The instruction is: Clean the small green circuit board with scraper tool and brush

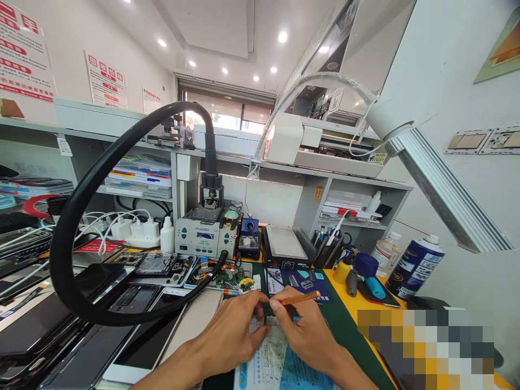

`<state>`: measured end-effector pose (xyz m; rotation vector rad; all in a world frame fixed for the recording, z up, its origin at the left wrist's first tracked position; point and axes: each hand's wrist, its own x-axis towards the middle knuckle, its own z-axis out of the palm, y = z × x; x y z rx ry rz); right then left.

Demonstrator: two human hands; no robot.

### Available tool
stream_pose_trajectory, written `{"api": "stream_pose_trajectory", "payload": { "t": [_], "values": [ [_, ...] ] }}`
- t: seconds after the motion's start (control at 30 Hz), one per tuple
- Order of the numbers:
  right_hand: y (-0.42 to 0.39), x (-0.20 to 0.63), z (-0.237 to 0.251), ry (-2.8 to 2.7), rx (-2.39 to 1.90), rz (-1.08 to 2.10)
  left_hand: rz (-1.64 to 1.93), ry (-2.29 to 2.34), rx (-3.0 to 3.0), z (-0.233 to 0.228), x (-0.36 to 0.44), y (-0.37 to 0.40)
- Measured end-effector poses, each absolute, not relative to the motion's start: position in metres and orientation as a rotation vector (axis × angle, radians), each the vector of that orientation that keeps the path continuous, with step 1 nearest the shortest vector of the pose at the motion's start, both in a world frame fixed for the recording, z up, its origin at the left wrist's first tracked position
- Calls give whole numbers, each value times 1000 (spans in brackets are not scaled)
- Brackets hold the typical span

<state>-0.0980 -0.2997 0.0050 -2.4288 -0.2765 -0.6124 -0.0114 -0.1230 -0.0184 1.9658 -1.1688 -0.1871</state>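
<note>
My right hand (311, 333) is closed round a slim copper-coloured pen-like tool (303, 297), whose rear end sticks out to the right. The tool's working tip is hidden at my fingertips. Close beside it my left hand (233, 325) curls with thumb and fingers round a small dark narrow piece (265, 314), too covered to name. The fingertips of both hands nearly meet. Beneath them lies a printed white and blue sheet (264, 360) on a dark green mat (345, 346).
A black hose (77, 292) loops from the grey rework station (199, 235) over several phones (148, 336) at left. A tray of small circuit boards (231, 276) lies ahead of my hands. At right stand a spray can (414, 265) and a clear bottle (385, 254) under a lamp (450, 187).
</note>
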Motion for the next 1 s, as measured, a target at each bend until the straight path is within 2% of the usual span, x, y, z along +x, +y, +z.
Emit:
{"api": "stream_pose_trajectory", "payload": {
  "t": [1.0],
  "values": [
    [-299, -98, 6, -287, -2437, -642, -180, -1172, 1957, -19, -12, -123]
  ]
}}
